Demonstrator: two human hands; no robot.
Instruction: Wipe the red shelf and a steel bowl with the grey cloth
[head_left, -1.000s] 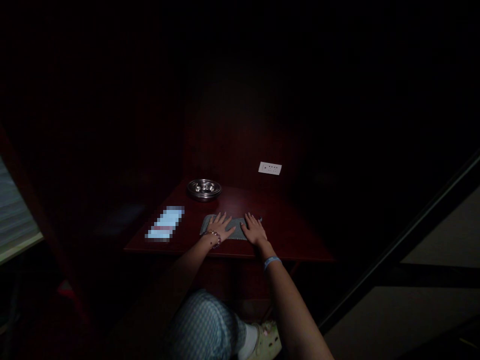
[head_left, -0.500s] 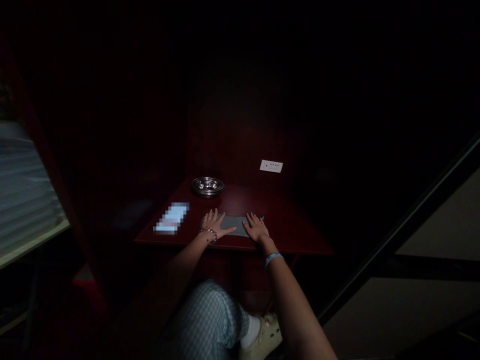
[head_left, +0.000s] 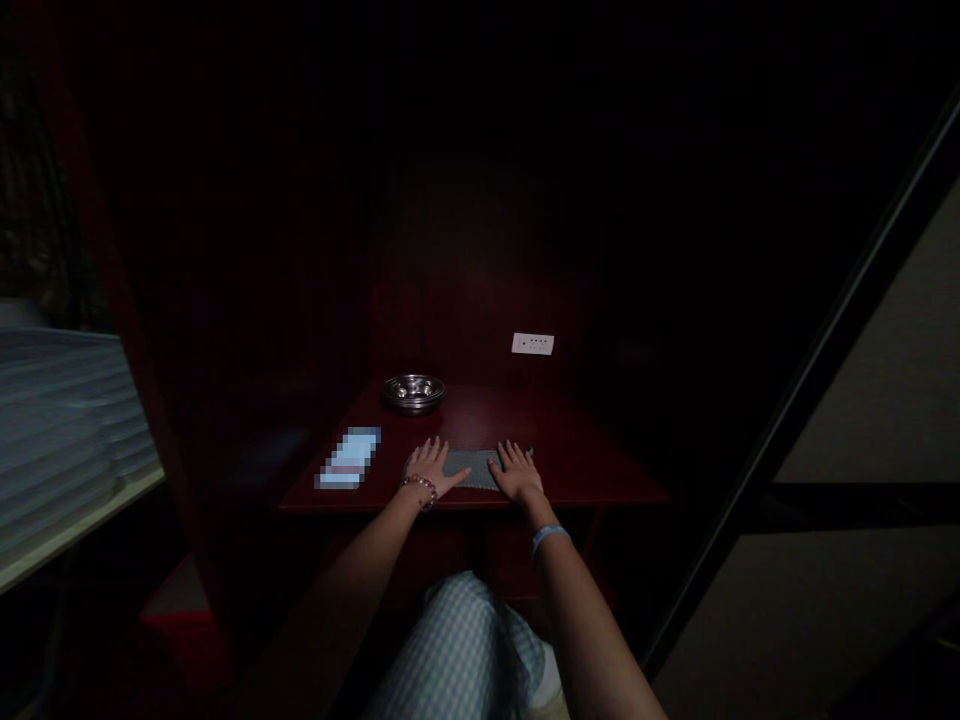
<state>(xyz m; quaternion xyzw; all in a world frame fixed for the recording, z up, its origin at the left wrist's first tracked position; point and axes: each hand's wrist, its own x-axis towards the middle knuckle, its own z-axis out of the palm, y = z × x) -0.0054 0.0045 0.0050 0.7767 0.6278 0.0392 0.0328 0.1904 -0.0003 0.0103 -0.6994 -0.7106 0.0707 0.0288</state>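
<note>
A small grey cloth [head_left: 474, 469] lies flat near the front edge of the dark red table [head_left: 585, 450]. My left hand [head_left: 433, 470] rests with spread fingers on the cloth's left end, a beaded bracelet at the wrist. On the right end, my right hand [head_left: 517, 473] lies flat with its fingers apart; a light blue band circles that wrist. Both palms cover parts of the cloth, so its ends are partly hidden. Neither hand grips anything.
Shallow steel dishes [head_left: 414, 393], seemingly stacked, stand at the table's back left. A blurred-out bright rectangle [head_left: 349, 458] lies at the left. A white socket plate [head_left: 533, 344] is on the back wall. Pale stacked sheets or trays [head_left: 67, 430] stand far left.
The view has tilted and shifted slightly, so the table appears lower. Both hands stay flat on the cloth in nearly the same place. My lower leg and shoe show less now.
</note>
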